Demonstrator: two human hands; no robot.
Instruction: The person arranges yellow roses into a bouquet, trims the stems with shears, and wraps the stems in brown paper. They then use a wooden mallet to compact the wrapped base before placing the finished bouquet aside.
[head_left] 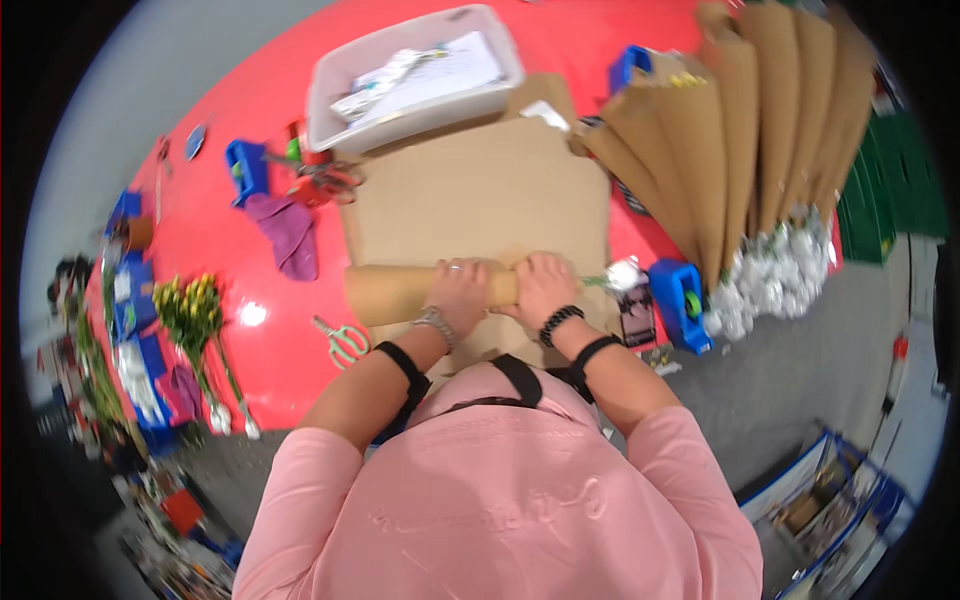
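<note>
A brown paper cone (pixel 385 293) lies sideways in front of me, its wide end to the left. My left hand (pixel 460 295) is closed over its middle, and my right hand (pixel 544 290) grips the narrower part just beside it. From the right end green stems stick out, tipped with a white wrapped bundle (pixel 622 274). Whatever the paper encloses is hidden. Beneath and beyond the cone is a flat brown paper sheet (pixel 470 195). Green-handled scissors (pixel 345 342) rest to the left of my left forearm.
On the red table (pixel 290 355) stands a white bin (pixel 420 130) at the back. Several paper-wrapped bouquets (pixel 700 130) lie at the right, near a blue tape dispenser (pixel 682 305). Yellow flowers (pixel 187 308), a purple cloth (pixel 287 235) and another blue dispenser (pixel 246 172) are on the left.
</note>
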